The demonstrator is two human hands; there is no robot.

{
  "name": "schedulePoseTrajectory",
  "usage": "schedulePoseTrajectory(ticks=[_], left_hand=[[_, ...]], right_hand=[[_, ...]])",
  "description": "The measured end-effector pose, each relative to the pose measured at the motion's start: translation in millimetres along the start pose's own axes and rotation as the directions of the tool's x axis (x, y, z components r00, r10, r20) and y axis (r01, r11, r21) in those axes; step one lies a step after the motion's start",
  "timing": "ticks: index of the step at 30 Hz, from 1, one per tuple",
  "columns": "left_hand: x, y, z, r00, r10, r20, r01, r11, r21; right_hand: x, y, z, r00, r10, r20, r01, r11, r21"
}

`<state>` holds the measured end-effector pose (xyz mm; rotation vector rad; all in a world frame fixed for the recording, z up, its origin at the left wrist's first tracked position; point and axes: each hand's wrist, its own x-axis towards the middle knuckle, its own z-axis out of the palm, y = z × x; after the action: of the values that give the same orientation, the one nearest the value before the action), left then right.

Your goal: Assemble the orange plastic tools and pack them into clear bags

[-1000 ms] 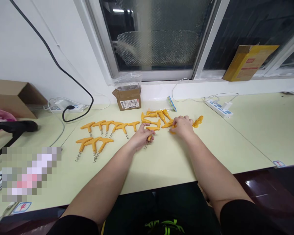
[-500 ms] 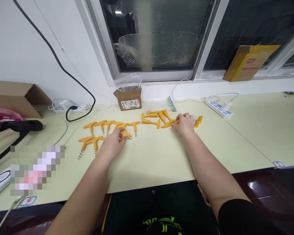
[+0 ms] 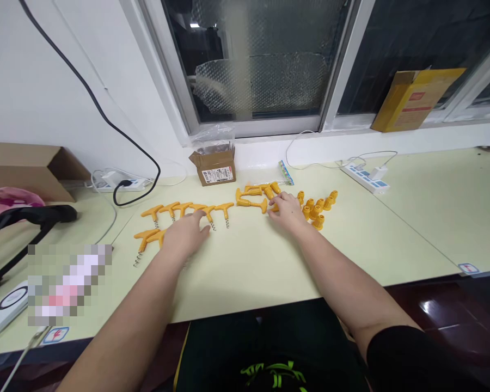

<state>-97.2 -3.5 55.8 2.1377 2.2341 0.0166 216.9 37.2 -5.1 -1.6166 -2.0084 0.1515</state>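
Observation:
Several yellow T-handled corkscrews [image 3: 224,207] with bare metal spirals lie on the pale table in two rough rows at the left. Over the lower row is my left hand [image 3: 187,234], its thumb and fingers apart and nothing seen between them. Near the middle, several yellow corkscrews with covered shafts [image 3: 252,203] lie in a group. My right hand [image 3: 286,211] reaches onto the right side of that group; its fingertips are on a yellow piece, mostly hidden. Just right of it stand and lie several small yellow caps [image 3: 318,221].
A small open cardboard box [image 3: 214,167] sits by the wall, beside a clear plastic bag [image 3: 265,176]. Power strips [image 3: 364,178] lie at right and back left. A black strap-like frame [image 3: 28,218] and a white device are at left.
My left hand has let go of a yellow corkscrew handle and opened. My right hand has moved left from the caps, uncovering them, to the covered corkscrews.

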Motion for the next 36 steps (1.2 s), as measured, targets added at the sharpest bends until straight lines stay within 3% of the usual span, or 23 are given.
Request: schedulePoseTrajectory(ticks=[4, 8, 10, 13, 14, 15, 19, 24, 36], left_hand=[[1.5, 55.4, -12.0, 0.978, 0.184, -0.094, -0.2, 0.957, -0.212], [0.2, 102.2, 22.0, 0.912, 0.294, -0.287, -0.393, 0.829, -0.397], [-3.7, 114.3, 46.1, 0.837, 0.43, -0.34, -0.545, 0.714, -0.44], [-9.9, 118.3, 69.1, 0.639, 0.722, -0.267, -0.737, 0.474, -0.481], [-10.6, 116.9, 71.6, 0.597, 0.765, -0.243, -0.755, 0.433, -0.492], [-10.1, 114.6, 71.9, 0.585, 0.777, -0.231, -0.758, 0.422, -0.498], [1.6, 100.1, 65.3, 0.684, 0.679, -0.267, -0.697, 0.5, -0.514], [18.6, 84.4, 70.0, 0.763, 0.61, -0.213, -0.607, 0.563, -0.562], [21.3, 85.9, 75.2, 0.78, 0.61, -0.139, -0.569, 0.598, -0.564]], right_hand=[[0.4, 6.1, -4.4, 0.998, 0.058, 0.021, -0.057, 0.997, -0.049], [-0.5, 13.3, -8.3, 0.996, 0.08, -0.027, -0.082, 0.995, -0.053], [-1.6, 12.0, -11.0, 0.993, 0.064, -0.103, -0.069, 0.997, -0.047], [-3.8, 7.1, -18.1, 0.983, 0.044, -0.178, -0.06, 0.995, -0.084], [-4.3, 6.6, -21.4, 0.979, 0.072, -0.191, -0.095, 0.989, -0.113], [-4.6, 7.5, -25.1, 0.972, 0.124, -0.199, -0.154, 0.977, -0.146], [-2.6, 23.8, -37.5, 0.909, 0.403, -0.103, -0.416, 0.873, -0.257], [2.0, 42.8, -35.2, 0.849, 0.512, 0.131, -0.434, 0.817, -0.38], [7.1, 52.5, -30.9, 0.855, 0.508, 0.099, -0.429, 0.803, -0.414]])
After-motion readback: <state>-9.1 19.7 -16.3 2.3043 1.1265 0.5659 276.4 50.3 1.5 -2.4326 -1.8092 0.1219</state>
